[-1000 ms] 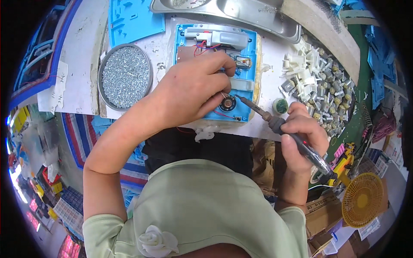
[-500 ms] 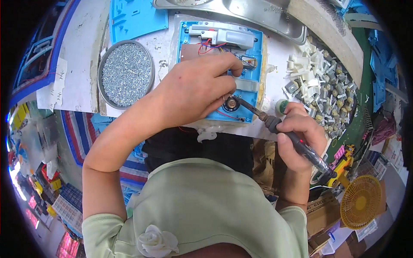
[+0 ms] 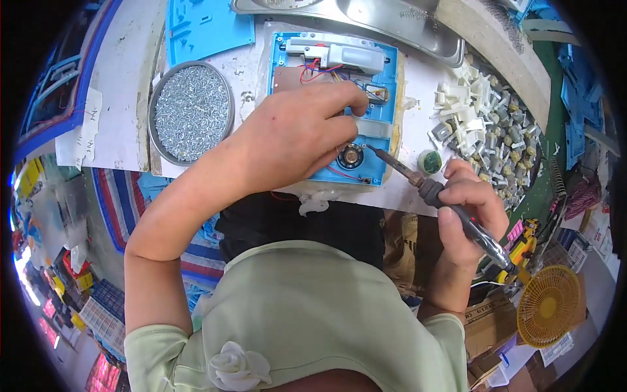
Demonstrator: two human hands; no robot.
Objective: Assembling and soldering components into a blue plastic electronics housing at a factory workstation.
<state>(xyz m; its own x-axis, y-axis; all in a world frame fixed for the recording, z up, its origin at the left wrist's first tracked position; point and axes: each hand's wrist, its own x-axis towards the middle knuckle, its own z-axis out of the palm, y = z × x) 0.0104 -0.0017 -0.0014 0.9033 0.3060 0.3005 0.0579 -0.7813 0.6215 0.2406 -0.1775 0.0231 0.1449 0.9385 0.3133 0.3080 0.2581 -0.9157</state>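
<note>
A blue plastic housing (image 3: pixel 390 59) lies open on the bench, holding a grey motor-like unit (image 3: pixel 356 57), a brown circuit board (image 3: pixel 285 77), thin red wires and a small round speaker (image 3: pixel 351 156). Over its left half rests my left hand (image 3: pixel 297 134), fingers bent and pinched beside the speaker; whatever they grip is hidden. In my right hand (image 3: pixel 475 208) is a soldering iron (image 3: pixel 431 191), its tip just right of the speaker and apart from it. A small round pot of green stuff (image 3: pixel 430 161) stands near the iron's shaft.
Left of the housing sits a round tin (image 3: pixel 152 121) full of small screws. Behind are a blue panel (image 3: pixel 212 29) and a metal tray (image 3: pixel 450 49). Several white and grey plastic parts (image 3: pixel 486 124) are heaped at right. A yellow fan (image 3: pixel 547 307) stands low at right.
My right hand has drawn the soldering iron back to the right, away from the speaker, uncovering more of the green pot. My left hand stays almost still.
</note>
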